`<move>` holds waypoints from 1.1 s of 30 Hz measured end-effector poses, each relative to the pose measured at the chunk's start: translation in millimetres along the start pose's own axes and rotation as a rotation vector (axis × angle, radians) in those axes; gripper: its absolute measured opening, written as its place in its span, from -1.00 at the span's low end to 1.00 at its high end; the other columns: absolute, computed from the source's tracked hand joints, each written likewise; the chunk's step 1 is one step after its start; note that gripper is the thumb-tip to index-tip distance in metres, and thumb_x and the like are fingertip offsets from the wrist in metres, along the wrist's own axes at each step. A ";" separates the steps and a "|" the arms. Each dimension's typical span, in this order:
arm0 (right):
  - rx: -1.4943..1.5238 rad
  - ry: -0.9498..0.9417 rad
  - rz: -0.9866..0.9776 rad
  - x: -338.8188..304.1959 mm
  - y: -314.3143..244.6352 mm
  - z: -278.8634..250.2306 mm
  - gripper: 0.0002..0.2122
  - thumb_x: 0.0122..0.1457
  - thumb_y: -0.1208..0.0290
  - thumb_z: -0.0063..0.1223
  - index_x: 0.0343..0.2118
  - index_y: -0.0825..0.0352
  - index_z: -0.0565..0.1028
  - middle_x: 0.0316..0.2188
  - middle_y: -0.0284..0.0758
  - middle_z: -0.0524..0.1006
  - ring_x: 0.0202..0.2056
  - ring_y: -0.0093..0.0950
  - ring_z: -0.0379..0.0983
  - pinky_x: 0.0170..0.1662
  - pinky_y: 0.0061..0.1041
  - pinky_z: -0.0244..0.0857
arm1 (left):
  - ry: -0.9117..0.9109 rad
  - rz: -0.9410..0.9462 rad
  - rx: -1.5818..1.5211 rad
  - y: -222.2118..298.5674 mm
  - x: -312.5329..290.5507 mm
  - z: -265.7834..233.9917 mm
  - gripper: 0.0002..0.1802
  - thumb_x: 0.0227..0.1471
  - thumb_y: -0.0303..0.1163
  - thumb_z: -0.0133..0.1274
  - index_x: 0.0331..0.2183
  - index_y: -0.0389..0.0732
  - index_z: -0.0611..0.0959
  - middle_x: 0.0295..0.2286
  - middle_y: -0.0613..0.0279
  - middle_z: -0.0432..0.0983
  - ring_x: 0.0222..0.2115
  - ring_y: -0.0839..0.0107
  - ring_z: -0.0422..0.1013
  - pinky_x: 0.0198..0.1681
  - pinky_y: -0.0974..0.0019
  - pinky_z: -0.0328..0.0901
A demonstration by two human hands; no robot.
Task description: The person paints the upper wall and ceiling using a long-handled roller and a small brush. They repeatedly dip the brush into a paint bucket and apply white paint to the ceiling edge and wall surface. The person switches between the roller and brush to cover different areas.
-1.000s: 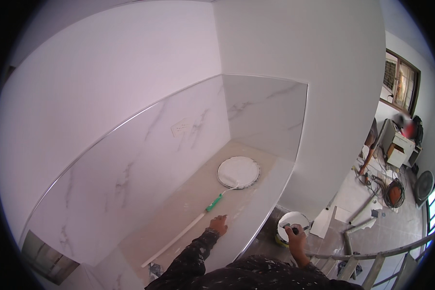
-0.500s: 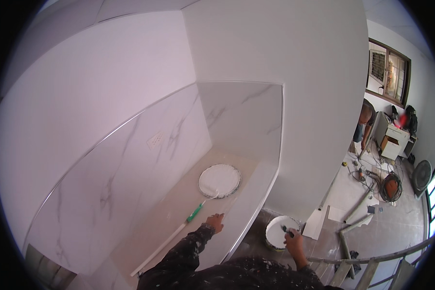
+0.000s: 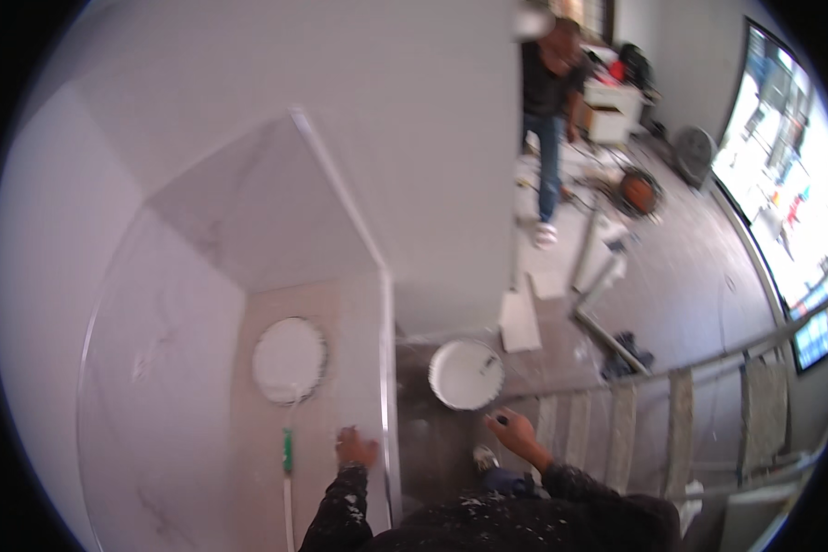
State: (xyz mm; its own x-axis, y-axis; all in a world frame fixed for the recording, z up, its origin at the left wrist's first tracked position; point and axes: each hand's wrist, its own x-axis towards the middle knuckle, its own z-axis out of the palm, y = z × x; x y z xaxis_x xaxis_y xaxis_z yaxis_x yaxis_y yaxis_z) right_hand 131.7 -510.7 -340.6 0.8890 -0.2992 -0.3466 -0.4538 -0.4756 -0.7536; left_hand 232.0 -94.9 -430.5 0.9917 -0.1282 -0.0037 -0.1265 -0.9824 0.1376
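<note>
My left hand [image 3: 356, 447] lies on the pale ledge with fingers spread, holding nothing, beside a raised rim. Left of it is a paint roller with a green grip [image 3: 288, 451] and a long white pole. Its frame reaches into a round container of white paint [image 3: 290, 361]. My right hand [image 3: 517, 434] is closed around a dark-handled paintbrush [image 3: 502, 420], mostly hidden and blurred. Just beyond that hand, a bucket of white paint [image 3: 466, 374] stands lower down, a dark mark at its inner right side.
A ladder [image 3: 621, 437] lies across the lower right. Another person [image 3: 547, 110] stands beyond the wall corner. On the floor are a tile piece [image 3: 520, 320], bent pipe lengths [image 3: 607, 340] and a cable coil [image 3: 639, 191]. A fan [image 3: 695, 155] stands near the bright window.
The view has swung right, so the ledge and paint containers sit further left. My right hand has drawn back from over the bucket. The other person has straightened up.
</note>
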 end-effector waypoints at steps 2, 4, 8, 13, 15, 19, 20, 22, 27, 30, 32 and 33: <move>0.004 0.042 0.026 18.7 6.3 3.3 -0.66 0.17 0.03 0.03 -0.22 0.21 0.61 -0.40 -0.09 0.61 -0.30 -0.07 0.55 -0.22 -0.18 0.38 | 0.011 0.024 0.009 -0.4 -3.9 8.8 -0.22 -0.12 0.00 0.17 0.06 -0.27 0.43 0.05 -0.14 0.32 0.13 -0.11 0.21 0.14 -0.19 0.14; 0.010 0.065 0.036 35.1 13.7 9.2 -0.66 0.18 0.06 -0.01 -0.21 0.22 0.61 -0.39 -0.08 0.60 -0.28 -0.05 0.54 -0.19 -0.16 0.38 | 0.088 0.055 -0.012 -0.9 -9.6 12.7 -0.21 -0.12 0.00 0.16 0.08 -0.27 0.41 0.07 -0.14 0.31 0.14 -0.11 0.19 0.16 -0.19 0.12; -0.035 0.090 0.035 76.1 26.2 27.8 -0.69 0.16 0.13 -0.04 -0.23 0.23 0.61 -0.39 -0.07 0.60 -0.28 -0.03 0.54 -0.18 -0.13 0.38 | 0.136 -0.006 -0.038 5.8 -14.3 18.7 -0.18 -0.10 0.05 0.10 0.11 -0.26 0.38 0.10 -0.13 0.26 0.17 -0.11 0.15 0.20 -0.17 0.05; -0.166 -0.091 0.027 105.5 55.1 67.2 -0.73 0.11 0.23 -0.04 -0.28 0.26 0.61 -0.38 -0.06 0.60 -0.27 -0.04 0.54 -0.18 -0.13 0.39 | 0.142 -0.146 0.014 17.9 -15.7 24.9 -0.22 -0.08 0.00 0.04 0.11 -0.26 0.37 0.11 -0.09 0.26 0.18 -0.07 0.13 0.22 -0.16 -0.01; -0.328 -0.219 -0.021 111.2 68.2 81.1 -0.74 0.08 0.25 -0.03 -0.29 0.26 0.61 -0.37 -0.06 0.60 -0.26 -0.05 0.55 -0.17 -0.13 0.40 | 0.194 -0.106 -0.007 15.7 -19.5 23.8 -0.23 -0.07 -0.02 0.02 0.11 -0.26 0.37 0.12 -0.06 0.26 0.19 -0.05 0.11 0.23 -0.16 -0.03; -0.515 -0.226 -0.083 104.4 58.6 90.9 -0.75 0.08 0.23 0.00 -0.31 0.24 0.62 -0.37 -0.09 0.61 -0.28 -0.07 0.56 -0.19 -0.14 0.42 | 0.165 -0.106 -0.119 11.6 -22.4 17.9 -0.26 -0.07 -0.05 0.01 0.10 -0.26 0.37 0.12 -0.02 0.26 0.21 -0.03 0.08 0.25 -0.16 -0.06; -0.452 -0.168 -0.114 95.6 47.7 89.0 -0.75 0.09 0.18 0.02 -0.33 0.21 0.62 -0.39 -0.09 0.61 -0.30 -0.07 0.56 -0.20 -0.15 0.42 | 0.191 -0.106 -0.107 10.3 -24.3 15.6 -0.25 -0.07 -0.04 0.01 0.12 -0.23 0.37 0.14 -0.02 0.25 0.22 -0.03 0.09 0.25 -0.16 -0.06; -0.331 -0.045 -0.170 87.8 16.3 71.1 -0.72 0.11 0.10 0.05 -0.34 0.21 0.62 -0.42 -0.09 0.61 -0.33 -0.09 0.57 -0.21 -0.18 0.43 | 0.164 -0.128 -0.108 13.3 -23.6 15.0 -0.24 -0.07 -0.03 0.02 0.14 -0.18 0.36 0.17 -0.01 0.23 0.22 -0.05 0.09 0.27 -0.16 -0.06; 0.121 0.107 -0.239 18.6 -32.5 27.1 -0.67 0.14 0.05 0.12 -0.30 0.26 0.63 -0.43 -0.17 0.63 -0.38 -0.28 0.59 -0.26 -0.30 0.43 | 0.180 -0.174 -0.036 1.1 -29.4 19.5 -0.32 0.00 -0.06 0.03 0.13 -0.13 0.39 0.16 0.09 0.26 0.21 0.02 0.14 0.23 -0.14 0.04; 0.296 0.232 -0.225 -24.5 -24.9 20.0 -0.65 0.15 0.08 0.13 -0.27 0.31 0.62 -0.48 -0.21 0.61 -0.42 -0.35 0.55 -0.27 -0.29 0.39 | 0.179 -0.078 -0.097 -8.2 -20.2 27.6 -0.38 0.07 -0.04 0.00 0.12 -0.11 0.42 0.12 0.14 0.31 0.16 0.05 0.23 0.16 -0.09 0.15; 0.339 0.242 0.040 -50.3 -15.1 22.6 -0.66 0.16 0.11 0.10 -0.30 0.35 0.61 -0.53 -0.28 0.58 -0.49 -0.51 0.46 -0.35 -0.32 0.36 | 0.225 -0.221 0.040 9.0 -11.2 38.3 -0.39 0.11 0.00 -0.05 0.11 -0.12 0.44 0.09 0.12 0.36 0.07 0.00 0.33 0.01 -0.07 0.30; 0.418 0.272 0.166 -66.8 -13.9 29.1 -0.68 0.15 0.14 0.07 -0.37 0.37 0.59 -0.56 -0.31 0.56 -0.50 -0.59 0.39 -0.38 -0.35 0.33 | 0.221 -0.119 0.045 42.5 6.8 51.5 -0.39 0.11 0.00 -0.05 0.11 -0.12 0.44 0.09 0.12 0.36 0.07 0.00 0.33 0.01 -0.07 0.30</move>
State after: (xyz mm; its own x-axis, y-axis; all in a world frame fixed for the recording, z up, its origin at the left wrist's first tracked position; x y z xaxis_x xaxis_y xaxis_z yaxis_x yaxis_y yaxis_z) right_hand 80.3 -460.0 -323.3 0.7342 -0.5727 -0.3646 -0.4748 -0.0494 -0.8787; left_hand 232.3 -144.5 -475.7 0.9796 0.0167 0.2001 -0.0044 -0.9945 0.1045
